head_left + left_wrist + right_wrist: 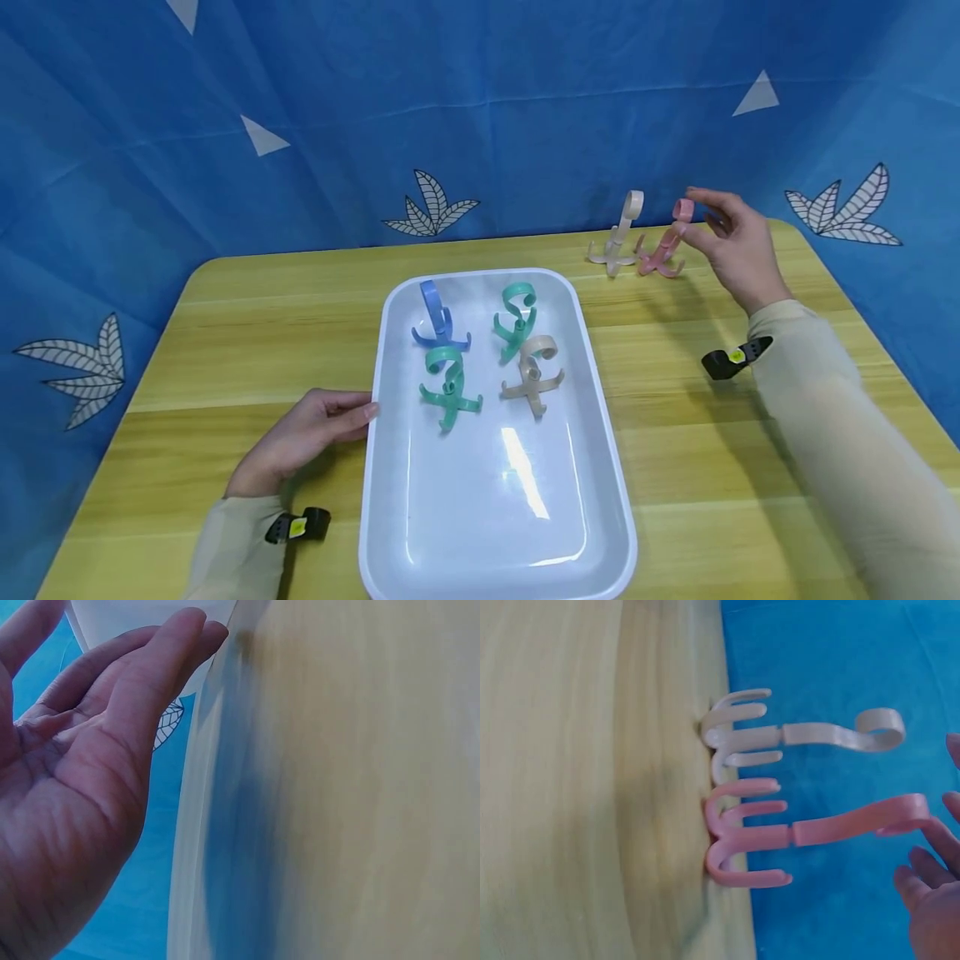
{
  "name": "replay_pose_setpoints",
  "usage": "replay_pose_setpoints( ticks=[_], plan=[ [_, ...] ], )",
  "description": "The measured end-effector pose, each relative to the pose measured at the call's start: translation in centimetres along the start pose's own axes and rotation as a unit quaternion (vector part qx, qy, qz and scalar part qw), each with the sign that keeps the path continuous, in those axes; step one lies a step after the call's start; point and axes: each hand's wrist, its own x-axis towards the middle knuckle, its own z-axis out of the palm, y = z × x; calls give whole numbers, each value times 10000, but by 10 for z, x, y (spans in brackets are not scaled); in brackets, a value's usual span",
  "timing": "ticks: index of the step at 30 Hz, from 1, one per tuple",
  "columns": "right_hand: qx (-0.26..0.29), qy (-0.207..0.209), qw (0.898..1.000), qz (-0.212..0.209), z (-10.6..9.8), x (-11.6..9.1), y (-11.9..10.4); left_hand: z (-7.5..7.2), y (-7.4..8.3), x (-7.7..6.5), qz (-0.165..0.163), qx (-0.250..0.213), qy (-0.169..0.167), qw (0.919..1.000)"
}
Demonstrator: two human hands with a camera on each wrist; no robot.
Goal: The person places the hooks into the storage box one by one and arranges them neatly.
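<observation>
A white tray holds a blue claw hook, two green claw hooks and a beige one; each has a curled top and splayed prongs. My left hand holds the tray's left rim, thumb over the edge and fingers beside it. At the table's back edge a pink claw hook stands upright on its prongs. My right hand is at its curled top, thumb and forefinger on either side and spread apart. Just left of it stands a whitish claw hook, also upright.
The wooden table ends just behind the two standing hooks, against a blue cloth backdrop with leaf and triangle prints. On each wrist is a black band over a light sleeve.
</observation>
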Motion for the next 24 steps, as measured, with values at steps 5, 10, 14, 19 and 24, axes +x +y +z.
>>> replay_pose_setpoints(
  ticks=[5, 10, 14, 19, 24],
  plan=[
    [-48, -118, 9994, 314, 2, 8, 5, 0, 0, 1, -12, -34, 5, 10000],
    [-12, -22, 9985, 550, 4, 15, 9, -1, 1, 0, -42, -52, -11, 10000],
    [236, 80, 9970, 735, 6, 17, 11, -2, 2, -1, -58, -20, 1, 10000],
    [743, 130, 9943, 751, 4, 17, 15, -2, 3, 0, -31, 24, -23, 10000],
    [1213, 172, 9901, 686, 0, 18, 15, -2, 2, 1, -8, 21, 2, 10000]
  ],
)
